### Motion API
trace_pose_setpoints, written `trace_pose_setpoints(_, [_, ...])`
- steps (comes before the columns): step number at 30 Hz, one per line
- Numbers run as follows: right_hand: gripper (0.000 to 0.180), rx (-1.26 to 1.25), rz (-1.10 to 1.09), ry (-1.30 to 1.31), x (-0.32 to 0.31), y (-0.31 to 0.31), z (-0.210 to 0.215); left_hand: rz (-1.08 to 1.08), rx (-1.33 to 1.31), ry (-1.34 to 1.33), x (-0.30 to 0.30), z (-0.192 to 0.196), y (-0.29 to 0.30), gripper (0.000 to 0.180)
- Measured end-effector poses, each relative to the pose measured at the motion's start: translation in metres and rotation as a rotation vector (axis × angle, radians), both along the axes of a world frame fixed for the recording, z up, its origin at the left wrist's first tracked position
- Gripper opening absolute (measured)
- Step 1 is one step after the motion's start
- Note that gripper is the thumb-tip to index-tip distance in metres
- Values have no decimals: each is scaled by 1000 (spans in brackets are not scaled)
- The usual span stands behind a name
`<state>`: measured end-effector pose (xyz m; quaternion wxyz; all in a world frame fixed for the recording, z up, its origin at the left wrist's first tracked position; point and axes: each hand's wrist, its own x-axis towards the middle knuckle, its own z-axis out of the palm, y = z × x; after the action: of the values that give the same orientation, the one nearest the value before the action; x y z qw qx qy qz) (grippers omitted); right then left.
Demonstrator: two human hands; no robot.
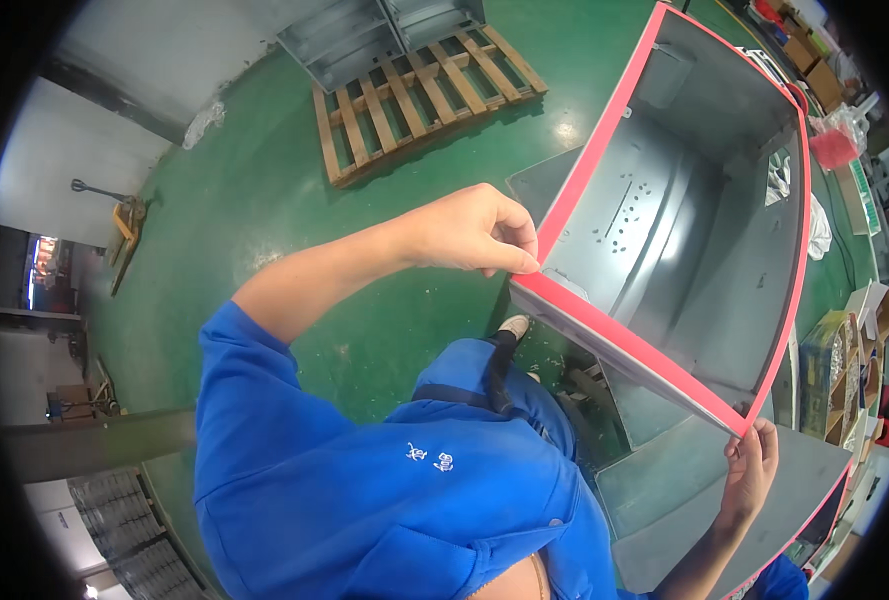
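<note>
A grey metal cabinet shell (654, 230) stands open-side up before me, with holes and a slot in its inner panel. Red tape (614, 325) runs along its rim on all the sides I see. At the left near corner, my left hand (474, 232) is closed, thumb and forefinger pinching the tape. My right hand (749, 475) is at the right near corner, its fingertips pressed together on the tape there. The near strip lies between the two hands along the front edge.
Beyond the cabinet, a wooden pallet (419, 103) carries grey metal casings (349, 45). A yellow-handled pallet jack (124, 225) stands at the left. Cardboard boxes (844, 370) line the right side. Another red-edged grey panel (754, 500) lies near my right forearm, by a blue sleeve (779, 580).
</note>
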<state>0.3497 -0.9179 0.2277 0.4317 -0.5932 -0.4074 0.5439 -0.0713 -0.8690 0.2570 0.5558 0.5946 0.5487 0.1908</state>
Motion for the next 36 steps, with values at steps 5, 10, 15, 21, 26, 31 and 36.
trace_pose_setpoints(5, [10, 3, 8, 13, 1, 0, -1, -11, 23, -26, -1, -2, 0, 15])
trace_pose_setpoints(10, [10, 5, 0, 14, -1, 0, -2, -19, 42, -26, -2, -4, -1, 15])
trace_pose_setpoints(15, [10, 7, -3, 19, -1, -1, -2, -23, 109, 18, -2, -7, -4, 16])
trace_pose_setpoints(21, [10, 23, 30, 1, 2, -4, 0, -30, 254, 105, 2, -13, -6, 14])
trace_pose_setpoints(26, [12, 29, 34, -54, 1, 1, -2, 135, 296, -26, 4, -22, -14, 20])
trace_pose_setpoints(31, [16, 8, -33, -6, 2, 1, -1, 81, 525, -68, -4, -34, -17, 20])
trace_pose_setpoints(36, [20, 42, -40, -119, -2, 1, -7, -272, 1023, 107, 0, -49, -7, 27])
